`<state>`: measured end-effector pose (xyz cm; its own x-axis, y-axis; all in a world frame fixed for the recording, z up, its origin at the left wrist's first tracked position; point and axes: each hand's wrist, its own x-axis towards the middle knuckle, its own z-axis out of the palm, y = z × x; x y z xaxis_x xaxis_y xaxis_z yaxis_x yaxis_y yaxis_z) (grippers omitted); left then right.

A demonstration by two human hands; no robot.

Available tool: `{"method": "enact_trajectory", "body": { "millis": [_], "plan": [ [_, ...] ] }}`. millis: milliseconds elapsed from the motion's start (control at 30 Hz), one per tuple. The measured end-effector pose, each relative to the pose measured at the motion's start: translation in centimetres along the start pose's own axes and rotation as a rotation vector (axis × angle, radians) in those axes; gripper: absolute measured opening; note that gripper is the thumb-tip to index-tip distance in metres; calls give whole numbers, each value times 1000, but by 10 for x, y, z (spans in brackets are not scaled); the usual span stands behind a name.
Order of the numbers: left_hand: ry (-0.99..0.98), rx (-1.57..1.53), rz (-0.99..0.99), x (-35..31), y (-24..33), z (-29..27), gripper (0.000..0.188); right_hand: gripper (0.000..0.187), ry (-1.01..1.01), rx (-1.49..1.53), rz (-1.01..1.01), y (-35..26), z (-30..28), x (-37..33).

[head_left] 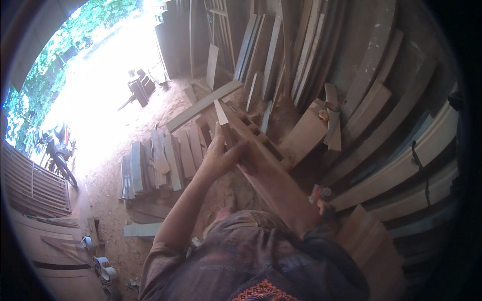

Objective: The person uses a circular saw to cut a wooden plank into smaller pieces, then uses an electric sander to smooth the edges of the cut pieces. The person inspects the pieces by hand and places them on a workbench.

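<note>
A short wooden piece (pixel 221 114) with a pale, pointed upper face stands out from between my two hands. My left hand (pixel 216 156) is closed on its left side. On the other side my right hand (pixel 238 153) wraps round its lower part, and the hands meet there. Just beyond the piece, a long light board (pixel 205 106) lies slantwise across a wooden frame (pixel 255 139). My fingers partly hide the lower end of the held piece.
Several cut boards (pixel 159 161) lie side by side on the dirt floor at left. Tall planks (pixel 307 55) lean against the wall. A wooden block (pixel 304 131) with an orange object (pixel 323 116) is at right. A motorcycle (pixel 59 153) stands far left.
</note>
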<state>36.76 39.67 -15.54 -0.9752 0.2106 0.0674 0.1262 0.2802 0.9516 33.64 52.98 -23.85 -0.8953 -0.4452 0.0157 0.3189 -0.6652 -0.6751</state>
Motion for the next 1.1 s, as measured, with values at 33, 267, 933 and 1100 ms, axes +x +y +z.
{"method": "enact_trajectory", "body": {
  "millis": [33, 267, 933, 1100],
  "plan": [
    [5, -2, 18, 1, 0, 0, 53, 52, 2, -12, 7, 1, -2, 2],
    [9, 24, 0, 3, -4, -2, 44, 50, -29, -87, -33, 4, -3, 9],
    [17, 39, -49, 11, -9, 4, 80, 46, 104, -70, -26, 0, -9, 4],
    [11, -130, -39, 6, 7, 12, 78, 45, 33, -187, -6, 10, -44, 16]
  ]
}}
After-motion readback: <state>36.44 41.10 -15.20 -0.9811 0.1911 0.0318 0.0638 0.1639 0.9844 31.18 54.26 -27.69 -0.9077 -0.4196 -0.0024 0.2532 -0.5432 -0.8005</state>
